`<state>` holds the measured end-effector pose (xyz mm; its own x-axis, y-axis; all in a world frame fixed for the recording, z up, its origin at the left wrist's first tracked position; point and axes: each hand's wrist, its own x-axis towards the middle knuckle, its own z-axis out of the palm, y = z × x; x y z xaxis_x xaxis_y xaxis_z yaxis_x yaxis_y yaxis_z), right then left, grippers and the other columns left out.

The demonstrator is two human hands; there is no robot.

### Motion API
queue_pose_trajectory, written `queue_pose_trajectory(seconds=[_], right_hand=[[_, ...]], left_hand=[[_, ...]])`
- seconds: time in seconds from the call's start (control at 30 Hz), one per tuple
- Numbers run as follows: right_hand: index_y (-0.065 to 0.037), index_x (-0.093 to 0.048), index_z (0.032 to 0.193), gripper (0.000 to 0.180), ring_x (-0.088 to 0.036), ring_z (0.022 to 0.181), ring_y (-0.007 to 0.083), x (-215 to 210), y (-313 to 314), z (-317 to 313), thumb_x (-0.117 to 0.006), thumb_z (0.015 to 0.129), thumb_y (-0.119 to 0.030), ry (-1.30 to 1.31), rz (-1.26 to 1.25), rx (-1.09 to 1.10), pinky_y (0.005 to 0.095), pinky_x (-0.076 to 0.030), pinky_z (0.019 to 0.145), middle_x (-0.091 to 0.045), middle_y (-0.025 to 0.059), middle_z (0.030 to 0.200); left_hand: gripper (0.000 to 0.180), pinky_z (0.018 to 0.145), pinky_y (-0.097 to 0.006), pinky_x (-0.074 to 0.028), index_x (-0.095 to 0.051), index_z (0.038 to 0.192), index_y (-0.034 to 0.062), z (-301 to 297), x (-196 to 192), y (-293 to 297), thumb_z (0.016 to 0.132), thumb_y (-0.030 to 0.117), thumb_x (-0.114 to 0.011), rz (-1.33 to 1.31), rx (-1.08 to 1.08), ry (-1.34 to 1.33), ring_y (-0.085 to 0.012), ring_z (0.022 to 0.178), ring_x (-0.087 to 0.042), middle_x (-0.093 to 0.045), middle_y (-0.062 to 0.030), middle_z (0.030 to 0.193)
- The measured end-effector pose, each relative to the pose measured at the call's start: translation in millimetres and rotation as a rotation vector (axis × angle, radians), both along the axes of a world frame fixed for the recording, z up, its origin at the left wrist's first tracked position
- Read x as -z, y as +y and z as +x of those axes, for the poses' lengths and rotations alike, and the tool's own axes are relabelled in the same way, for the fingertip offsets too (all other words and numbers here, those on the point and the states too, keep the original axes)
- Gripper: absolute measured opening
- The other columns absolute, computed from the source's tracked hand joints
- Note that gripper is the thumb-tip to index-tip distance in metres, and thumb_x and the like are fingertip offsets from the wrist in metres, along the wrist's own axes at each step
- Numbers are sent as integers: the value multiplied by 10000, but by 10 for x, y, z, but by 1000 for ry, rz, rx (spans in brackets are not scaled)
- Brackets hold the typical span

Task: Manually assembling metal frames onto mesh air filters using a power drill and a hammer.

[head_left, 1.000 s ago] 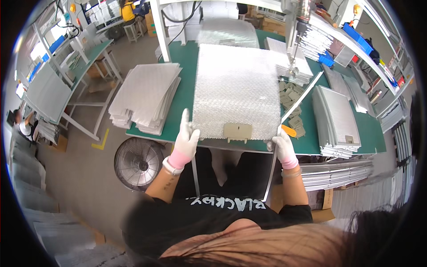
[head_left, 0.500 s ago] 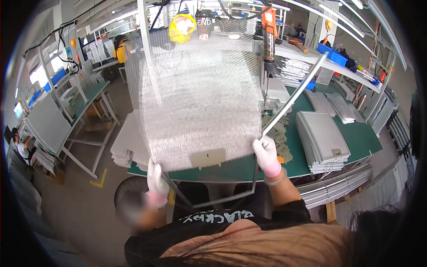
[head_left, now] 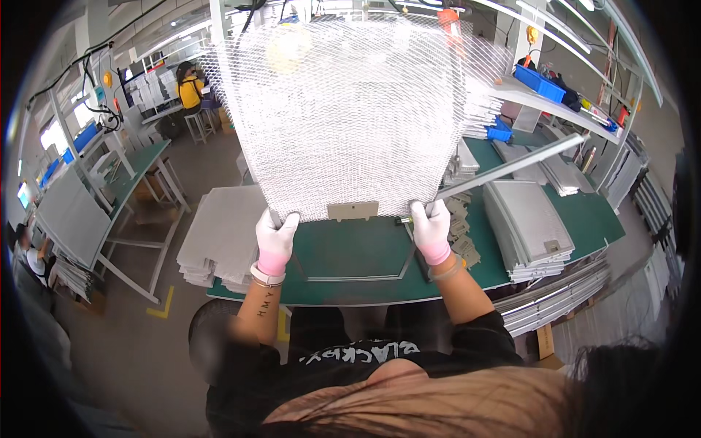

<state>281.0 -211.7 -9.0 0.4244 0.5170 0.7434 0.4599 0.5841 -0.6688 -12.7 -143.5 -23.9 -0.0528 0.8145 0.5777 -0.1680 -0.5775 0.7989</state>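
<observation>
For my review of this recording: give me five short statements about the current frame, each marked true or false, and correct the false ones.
1. The left hand and right hand grip the mesh sheet near its lower corners. True.
2. The mesh sheet lies flat on the table. False: it is held raised, with background showing through it.
3. A tan plate sits at the mesh sheet's lower edge, between the hands. True.
4. Both hands are bare. False: they wear white gloves with pink cuffs.
5. A stack of pale panels rests at the left end of the green table. True.
</observation>
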Motion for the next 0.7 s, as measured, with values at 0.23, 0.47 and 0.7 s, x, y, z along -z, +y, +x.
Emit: queue_pose_trajectory(seconds=[0.23,0.47,0.7], right_hand=[[28,-642,1052,180,-611,779,134,703,38,167,-605,909,-75,-62,-298,-162,308,-507,733,-661,66,872],[49,-495,1323,490,-554,1161,182,901,-92,278,-591,845,-2,13,-247,-444,328,-423,1033,-574,102,1261],[42,-579,1230,282,-605,1030,120,236,51,185,-576,956,-24,133,-184,-443,284,-464,940,-668,44,1158]], left_hand=[[264,727,-265,-503,-624,1128,-36,-12,659,-1,885,56,-670,-106,-39,227,-83,821,-605,-682,-25,980],[448,944,-319,-491,-555,1271,-47,-308,662,-93,836,10,-649,-308,354,350,-154,1077,-615,-647,-72,1178],[295,929,-271,-465,-582,1238,-40,-126,231,28,946,-10,-547,-77,223,72,-103,1067,-589,-651,-48,1182]])
